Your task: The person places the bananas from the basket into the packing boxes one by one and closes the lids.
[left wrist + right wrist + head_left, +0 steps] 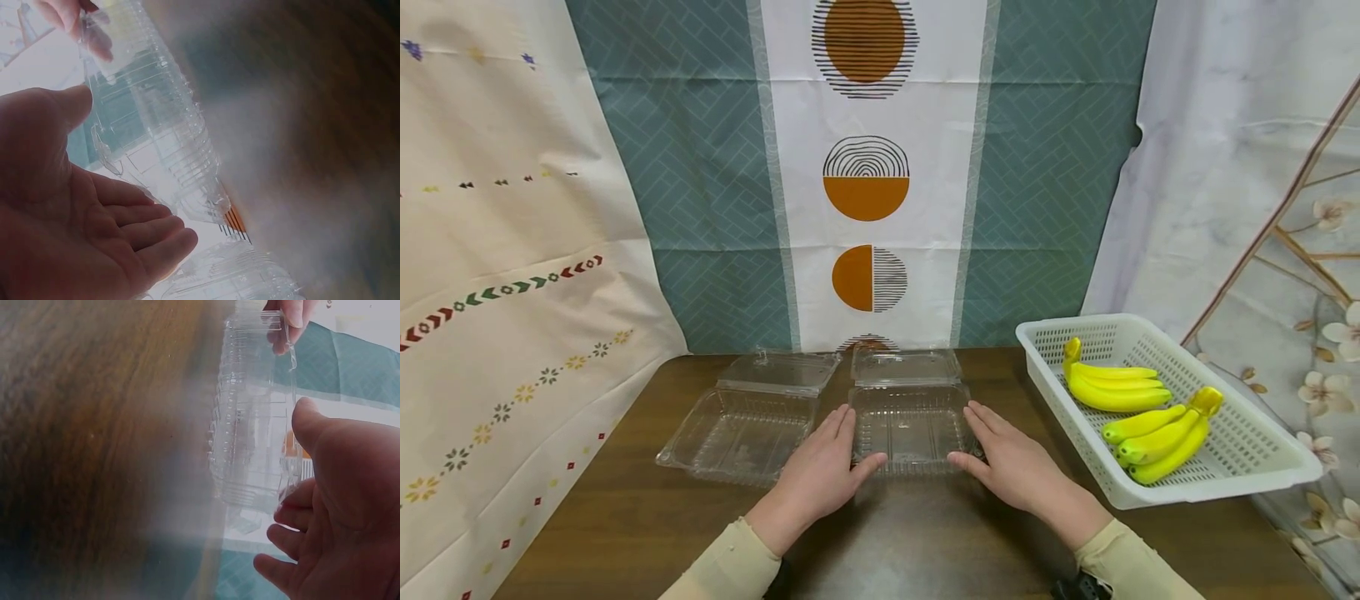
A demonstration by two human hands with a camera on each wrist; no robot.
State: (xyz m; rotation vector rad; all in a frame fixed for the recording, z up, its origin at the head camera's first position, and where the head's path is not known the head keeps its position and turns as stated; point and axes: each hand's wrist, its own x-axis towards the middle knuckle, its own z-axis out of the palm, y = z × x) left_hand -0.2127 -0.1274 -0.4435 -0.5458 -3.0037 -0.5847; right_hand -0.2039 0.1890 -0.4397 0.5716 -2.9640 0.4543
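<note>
Two clear plastic clamshell boxes stand side by side on the table with their lids folded back. The right-hand clamshell box [912,425] sits between my two hands. My left hand [826,462] lies along its left side, fingers straight and thumb by the near corner. On the opposite side my right hand [1015,458] has its fingertips right at the rim, thumb toward the front. Both wrist views show extended fingers beside the box's ribbed wall, with neither hand curled around it. The left-hand clamshell box [745,429] is just left of my left hand.
A white perforated basket [1247,425] stands at the right, with two bunches of yellow bananas, one bunch [1112,387] behind the other bunch [1168,437]. Patterned cloths hang at the back [872,225] and both sides. The brown wooden table [895,542] carries everything.
</note>
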